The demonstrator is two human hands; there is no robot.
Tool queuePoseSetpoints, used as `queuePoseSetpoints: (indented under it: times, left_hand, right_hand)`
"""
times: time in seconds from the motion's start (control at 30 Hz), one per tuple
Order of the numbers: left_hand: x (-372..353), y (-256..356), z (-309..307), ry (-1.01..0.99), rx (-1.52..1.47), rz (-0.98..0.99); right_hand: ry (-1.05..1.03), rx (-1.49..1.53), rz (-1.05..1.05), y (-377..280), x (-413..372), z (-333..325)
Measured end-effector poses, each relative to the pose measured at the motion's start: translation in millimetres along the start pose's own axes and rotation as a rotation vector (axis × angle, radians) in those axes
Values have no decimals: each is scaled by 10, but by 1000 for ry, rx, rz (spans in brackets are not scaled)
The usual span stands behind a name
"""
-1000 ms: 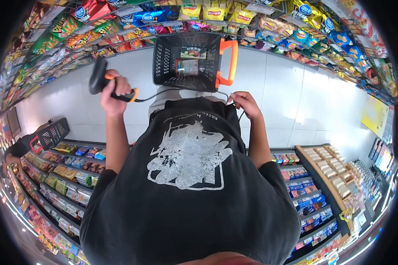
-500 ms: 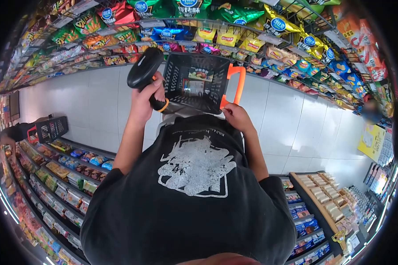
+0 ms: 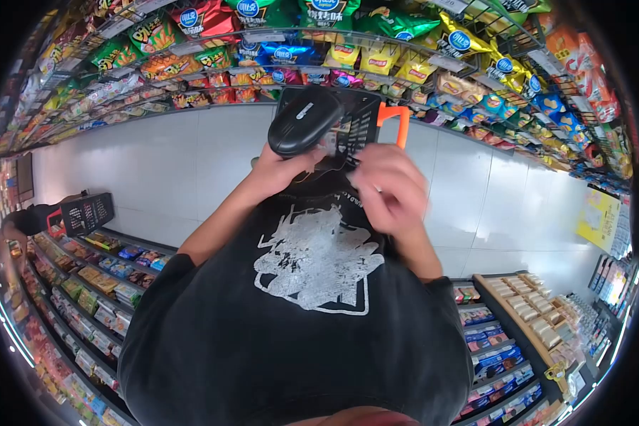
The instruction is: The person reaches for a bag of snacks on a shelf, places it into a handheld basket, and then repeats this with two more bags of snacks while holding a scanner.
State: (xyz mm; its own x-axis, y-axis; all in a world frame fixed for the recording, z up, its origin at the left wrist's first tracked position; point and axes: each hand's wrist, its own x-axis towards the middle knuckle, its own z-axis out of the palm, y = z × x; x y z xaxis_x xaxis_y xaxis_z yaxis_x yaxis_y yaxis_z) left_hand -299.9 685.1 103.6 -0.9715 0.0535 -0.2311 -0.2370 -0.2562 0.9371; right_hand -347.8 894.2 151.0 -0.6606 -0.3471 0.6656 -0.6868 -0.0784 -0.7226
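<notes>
In my left hand (image 3: pixel 280 167) is a black handheld barcode scanner (image 3: pixel 307 119), its broad head turned up toward me and its grip mostly hidden. Behind the scanner sits a black plastic shopping basket (image 3: pixel 366 117) with an orange handle (image 3: pixel 403 126); the scanner covers much of its opening. My right hand (image 3: pixel 390 188) is raised in front of my chest, right of the scanner and nearer to me than the basket handle. Its fingers are bent and smeared by motion, with the fingertips pointing toward the scanner.
Shelves of bagged snacks (image 3: pixel 280 53) curve across the far side of the aisle. Pale floor tiles (image 3: pixel 156 153) run along it. Packaged goods fill a shelf (image 3: pixel 106 284) behind me on the left. A person with another basket (image 3: pixel 85 214) is at far left. A yellow sign (image 3: pixel 598 216) stands right.
My left hand has brought the scanner rightward, in front of the basket, and turned it. My right hand has let go of the orange handle and come up closer to me.
</notes>
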Motion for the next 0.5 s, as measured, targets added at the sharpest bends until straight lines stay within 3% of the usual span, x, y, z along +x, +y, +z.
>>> queuePoseSetpoints:
  times: [0.1,0.2,0.5]
  left_hand:
    - [4,-82,-110,-67,-24,-25]
    - [40,-211,-161,-109,-111,-1]
    - [-15,-228,32,-129,-77,-43]
  right_hand:
    - [154,73,-274,-732,356,-123]
    - [219,256,-419,-1168,573,-190]
    - [242,674,-479,-1399,723,-299]
